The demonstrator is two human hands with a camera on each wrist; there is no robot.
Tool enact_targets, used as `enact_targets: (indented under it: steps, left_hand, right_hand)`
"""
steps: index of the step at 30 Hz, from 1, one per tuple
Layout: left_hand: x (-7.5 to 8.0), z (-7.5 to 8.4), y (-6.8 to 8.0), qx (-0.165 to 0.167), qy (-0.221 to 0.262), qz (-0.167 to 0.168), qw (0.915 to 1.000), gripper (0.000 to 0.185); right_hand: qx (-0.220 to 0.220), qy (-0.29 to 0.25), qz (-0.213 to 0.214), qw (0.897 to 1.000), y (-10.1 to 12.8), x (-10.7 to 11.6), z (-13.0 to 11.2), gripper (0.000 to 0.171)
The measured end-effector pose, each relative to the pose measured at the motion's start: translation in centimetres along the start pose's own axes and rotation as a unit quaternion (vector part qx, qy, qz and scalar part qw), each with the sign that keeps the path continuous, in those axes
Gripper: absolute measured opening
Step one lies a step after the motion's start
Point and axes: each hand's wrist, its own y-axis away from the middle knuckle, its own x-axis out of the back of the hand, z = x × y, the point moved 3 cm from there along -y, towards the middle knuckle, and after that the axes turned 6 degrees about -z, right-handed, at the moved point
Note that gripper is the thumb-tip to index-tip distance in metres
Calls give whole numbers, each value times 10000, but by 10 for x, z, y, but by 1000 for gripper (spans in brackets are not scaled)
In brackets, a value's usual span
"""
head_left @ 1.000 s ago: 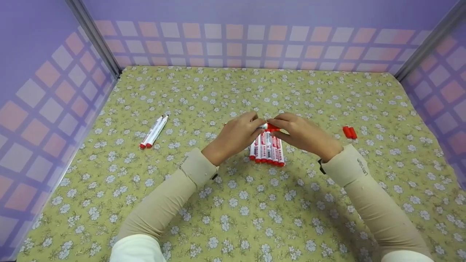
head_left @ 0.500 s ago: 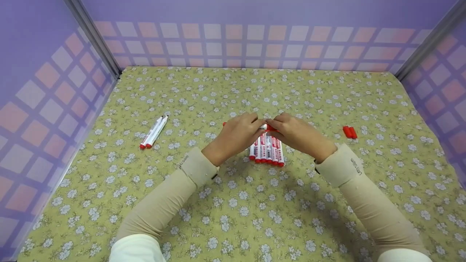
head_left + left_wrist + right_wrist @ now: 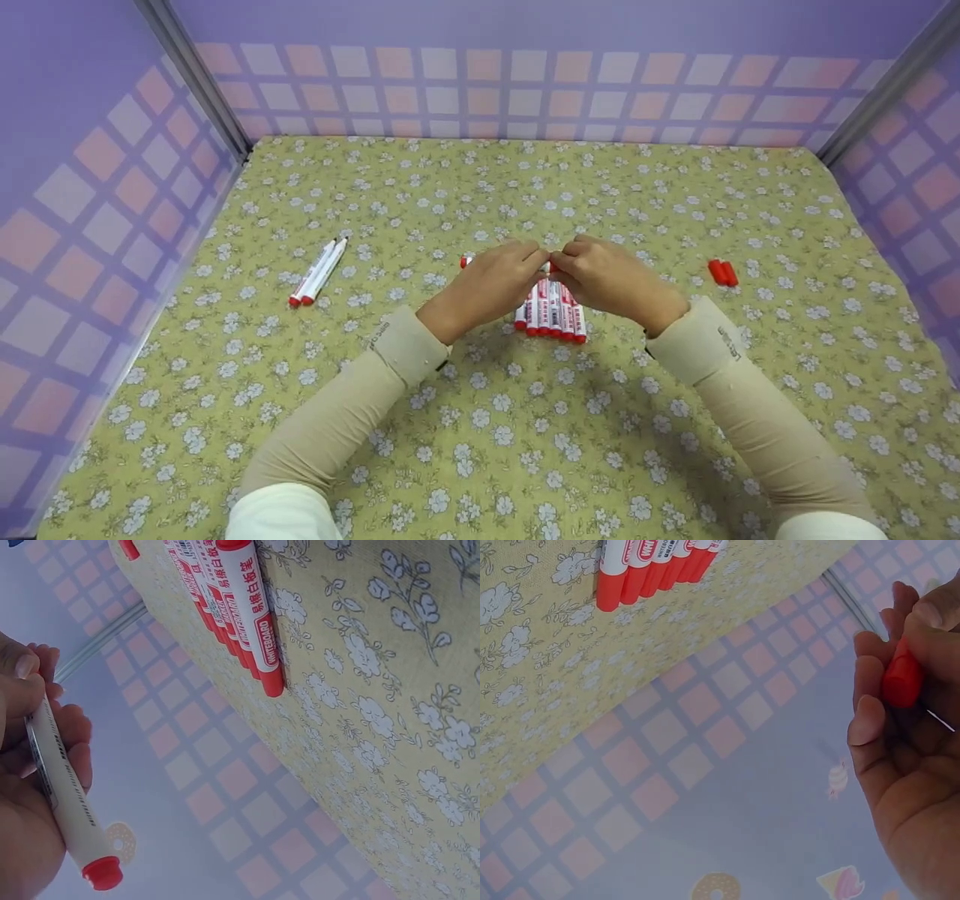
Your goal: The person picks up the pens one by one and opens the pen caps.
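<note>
Above the row of markers, my left hand (image 3: 487,289) grips a white whiteboard marker (image 3: 71,795), its red end plug pointing away from the fingers. My right hand (image 3: 619,285) pinches a red marker cap (image 3: 902,681) between thumb and fingers. In the head view the two hands meet fingertip to fingertip, with the marker running across behind the left one. The fingers hide the join of cap and marker. Below them, several capped whiteboard markers (image 3: 553,319) lie side by side on the flowered cloth, their upper parts covered by the hands.
Two white markers without caps (image 3: 321,271) lie together at the left, dark tips pointing away. Two loose red caps (image 3: 722,273) lie at the right. Purple checked panels (image 3: 480,90) stand along the back and sides of the cloth-covered table (image 3: 420,202).
My right hand has shifted slightly left, against the left hand's fingertips, and the red cap is now mostly covered by fingers. The marker's red end shows more beyond the left hand.
</note>
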Motion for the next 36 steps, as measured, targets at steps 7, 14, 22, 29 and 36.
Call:
enact_targets:
  steps: [7, 14, 22, 29, 36]
  left_hand:
    - [-1, 0, 2, -274, 19, 96, 9996, 18]
    - [1, -1, 3, -357, 159, 140, 9991, 19]
    - [4, -2, 4, -436, 114, 210, 9988, 19]
    - [4, -4, 5, -473, 251, 272, 9982, 25]
    - [3, -6, 6, -471, 507, 307, 9971, 29]
  right_hand:
    - [128, -107, 14, 9999, 3, -1, 1, 11]
    - [250, -238, 136, 9993, 3, 0, 1, 12]
    - [280, -196, 221, 9992, 4, 0, 0, 14]
    - [358, 144, 312, 9988, 4, 0, -1, 13]
    - [496, 602, 404, 9961, 5, 2, -4, 16]
